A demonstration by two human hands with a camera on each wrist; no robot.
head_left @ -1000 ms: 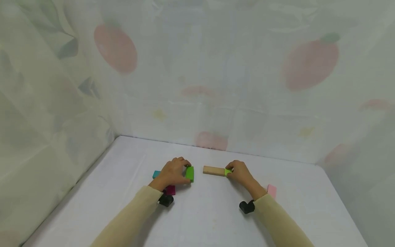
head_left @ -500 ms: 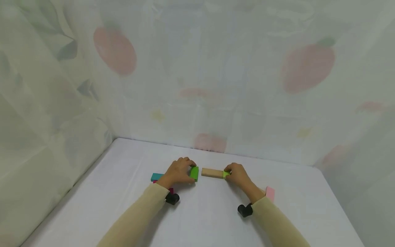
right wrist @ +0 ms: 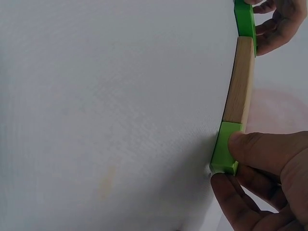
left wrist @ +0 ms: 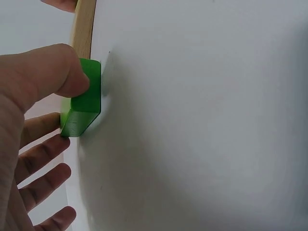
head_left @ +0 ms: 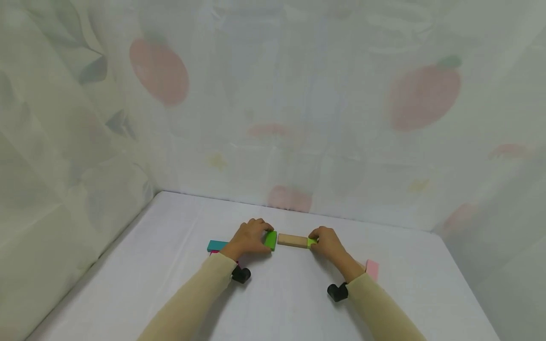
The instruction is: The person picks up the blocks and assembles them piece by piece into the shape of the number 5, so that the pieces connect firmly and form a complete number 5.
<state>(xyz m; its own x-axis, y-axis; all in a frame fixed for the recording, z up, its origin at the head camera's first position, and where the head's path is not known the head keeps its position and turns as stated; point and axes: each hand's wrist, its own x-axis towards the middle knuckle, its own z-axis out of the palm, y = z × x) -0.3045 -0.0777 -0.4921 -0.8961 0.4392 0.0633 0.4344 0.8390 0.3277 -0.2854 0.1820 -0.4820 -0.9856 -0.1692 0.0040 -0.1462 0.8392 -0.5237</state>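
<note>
My left hand point(head_left: 249, 238) pinches a green block point(head_left: 270, 241) between thumb and fingers; the left wrist view has the thumb on one end of this green block point(left wrist: 89, 103). Just right of it lies a plain wooden block point(head_left: 292, 240), lengthwise. In the right wrist view the green block point(right wrist: 245, 20) stands crosswise right at the end of the wooden block point(right wrist: 237, 82). At the other end a lime-green block point(right wrist: 224, 146) meets the wood. My right hand point(head_left: 328, 244) pinches that lime-green block, thumb on one side and fingers opposite.
A teal block point(head_left: 216, 246) and a magenta block, mostly hidden, lie by the left wrist. Near the right forearm lies a pink block point(head_left: 372, 268) beside a pale, partly covered piece. A patterned curtain point(head_left: 332, 118) hangs behind the white table point(head_left: 290, 303).
My left hand has slid the green block to the right, narrowing the gap to the wooden block. My right hand keeps its pinch on the lime-green block, nearly still.
</note>
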